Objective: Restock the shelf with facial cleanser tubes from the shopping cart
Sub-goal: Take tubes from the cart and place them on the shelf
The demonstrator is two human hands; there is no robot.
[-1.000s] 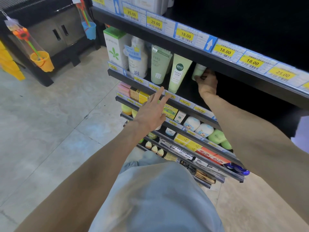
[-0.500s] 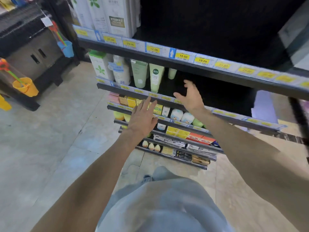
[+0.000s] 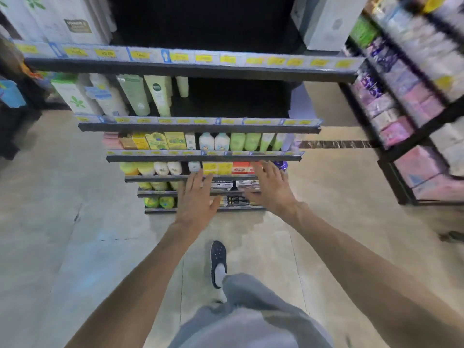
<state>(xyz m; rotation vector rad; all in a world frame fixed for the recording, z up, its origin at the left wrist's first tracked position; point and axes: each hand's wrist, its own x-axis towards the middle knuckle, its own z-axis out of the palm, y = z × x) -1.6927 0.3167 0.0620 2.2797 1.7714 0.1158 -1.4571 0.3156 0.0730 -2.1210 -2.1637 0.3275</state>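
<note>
Hands both empty: my left hand [image 3: 198, 204] and right hand [image 3: 272, 189] held out, fingers spread, touching nothing. Three pale green tubes [image 3: 160, 96] (smooth plastic, cap-down, blurred) stand on the second shelf [image 3: 200, 126], left half; its right half is bare black.

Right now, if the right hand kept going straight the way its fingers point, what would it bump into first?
Probably the red boxes on the lower shelf. The right hand is open, its fingers aimed up-left at them. Depth is unclear, so this is a guess.
</note>
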